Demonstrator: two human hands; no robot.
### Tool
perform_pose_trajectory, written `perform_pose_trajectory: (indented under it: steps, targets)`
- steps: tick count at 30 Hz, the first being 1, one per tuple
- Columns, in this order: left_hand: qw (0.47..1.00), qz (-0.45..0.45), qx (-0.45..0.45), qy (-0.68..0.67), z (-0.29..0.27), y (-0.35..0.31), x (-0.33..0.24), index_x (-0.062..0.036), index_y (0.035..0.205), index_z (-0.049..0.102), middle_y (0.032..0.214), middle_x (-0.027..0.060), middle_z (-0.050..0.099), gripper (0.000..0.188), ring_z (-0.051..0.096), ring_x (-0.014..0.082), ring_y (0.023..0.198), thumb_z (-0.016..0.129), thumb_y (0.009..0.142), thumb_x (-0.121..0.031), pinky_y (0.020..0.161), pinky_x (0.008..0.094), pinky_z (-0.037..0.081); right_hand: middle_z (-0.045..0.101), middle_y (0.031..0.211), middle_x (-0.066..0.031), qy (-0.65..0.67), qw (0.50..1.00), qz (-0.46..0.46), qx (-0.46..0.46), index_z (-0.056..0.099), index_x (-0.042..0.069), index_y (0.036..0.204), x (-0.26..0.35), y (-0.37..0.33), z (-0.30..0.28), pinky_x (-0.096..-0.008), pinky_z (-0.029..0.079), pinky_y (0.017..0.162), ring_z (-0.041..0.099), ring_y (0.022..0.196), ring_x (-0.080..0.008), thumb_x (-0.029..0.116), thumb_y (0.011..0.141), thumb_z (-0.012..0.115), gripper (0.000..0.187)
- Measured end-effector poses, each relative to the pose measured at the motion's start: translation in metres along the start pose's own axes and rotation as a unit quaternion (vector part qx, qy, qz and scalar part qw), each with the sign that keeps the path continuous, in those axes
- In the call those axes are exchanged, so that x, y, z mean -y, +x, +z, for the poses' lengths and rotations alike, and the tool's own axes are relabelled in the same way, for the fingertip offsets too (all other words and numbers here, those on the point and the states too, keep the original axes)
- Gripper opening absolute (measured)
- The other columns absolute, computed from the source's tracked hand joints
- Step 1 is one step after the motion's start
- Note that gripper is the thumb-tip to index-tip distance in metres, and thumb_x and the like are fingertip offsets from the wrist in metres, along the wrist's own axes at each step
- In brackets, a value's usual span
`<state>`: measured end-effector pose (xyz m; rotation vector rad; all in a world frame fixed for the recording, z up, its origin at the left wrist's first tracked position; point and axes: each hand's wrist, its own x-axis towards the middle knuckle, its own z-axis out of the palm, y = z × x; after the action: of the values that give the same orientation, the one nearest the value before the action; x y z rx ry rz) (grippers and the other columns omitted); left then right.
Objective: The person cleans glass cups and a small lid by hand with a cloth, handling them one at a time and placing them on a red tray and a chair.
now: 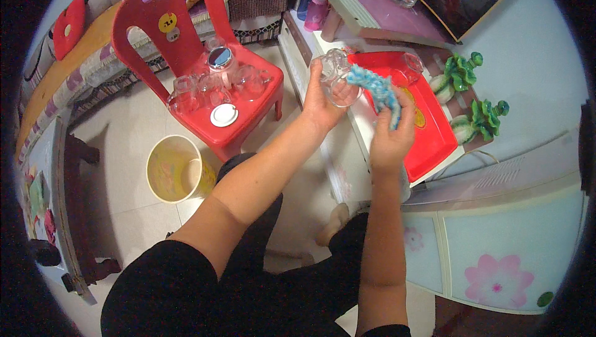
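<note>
Head view, left hand [320,104]: clamped round a clear glass mug [337,77], held up above the red tray [434,144].
Right hand [390,141]: fingers pinched on a blue fluffy cloth [377,88] touching the mug.
Doing it well: probably steady the mug, wipe all round.
Mug axis: seems tilted, mouth toward the cloth; hard to confirm.
Nearby: red chair [180,39] bearing glassware.

Red tray [434,144] mostly bare; red chair [248,113] seat crowded with glasses [214,85].
</note>
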<state>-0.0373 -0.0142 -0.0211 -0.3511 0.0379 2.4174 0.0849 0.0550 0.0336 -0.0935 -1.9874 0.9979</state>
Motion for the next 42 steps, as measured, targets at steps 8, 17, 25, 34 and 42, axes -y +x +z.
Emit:
perform_pose_trajectory:
  steps: [8,17,25,34,42]
  targets:
    - [0.977,-0.011,0.104,0.185,-0.005,-0.016,0.028,-0.0089,0.113,0.054,0.106,0.0110,0.060,0.048,0.058,0.0252,0.096,0.061,0.083,-0.045,0.089,0.0425,0.046,0.053,0.118,-0.0173,-0.242,0.944,-0.121,0.186,0.050,0.002,0.117,-0.029,-0.007,0.025,-0.0431,0.037,0.097,0.049,0.109,-0.0355,0.003,0.081,0.048,0.036]
    - [0.966,-0.018,0.124,0.225,0.003,-0.033,0.041,-0.0107,0.112,0.054,0.105,0.0073,0.061,0.044,0.059,0.0218,0.096,0.061,0.084,-0.043,0.088,0.0377,0.047,0.054,0.118,-0.0172,-0.018,0.990,0.028,0.134,0.048,0.001,0.121,-0.032,-0.005,0.016,-0.0395,0.039,0.094,0.050,0.111,-0.0312,0.001,0.079,0.049,0.042]
    - [0.961,0.008,0.192,0.200,0.013,-0.027,0.026,-0.0095,0.121,0.048,0.107,0.0109,0.060,0.056,0.059,0.0254,0.099,0.057,0.083,-0.050,0.090,0.0392,0.047,0.053,0.119,-0.0099,0.545,0.781,0.290,0.097,0.041,-0.001,0.128,-0.010,-0.004,0.008,-0.0330,0.039,0.095,0.052,0.109,-0.0198,0.001,0.085,0.047,0.043]
    - [0.996,-0.006,0.053,0.077,0.009,-0.008,-0.001,-0.0053,0.119,0.044,0.108,0.0179,0.056,0.067,0.056,0.0328,0.101,0.064,0.076,-0.054,0.090,0.0466,0.047,0.055,0.112,-0.0089,0.196,0.961,0.102,0.164,0.052,0.001,0.114,-0.029,0.005,-0.042,-0.0330,0.044,0.088,0.055,0.103,-0.0212,-0.001,0.080,0.055,0.034]
    - [0.969,-0.058,0.113,0.212,0.006,-0.015,0.017,-0.0095,0.113,0.045,0.108,0.0131,0.054,0.055,0.058,0.0276,0.100,0.062,0.080,-0.050,0.088,0.0435,0.047,0.055,0.110,-0.0101,0.009,0.998,0.052,0.029,0.051,0.000,0.114,-0.054,0.008,-0.057,-0.0362,0.042,0.089,0.053,0.103,-0.0240,0.012,0.089,0.049,0.027]
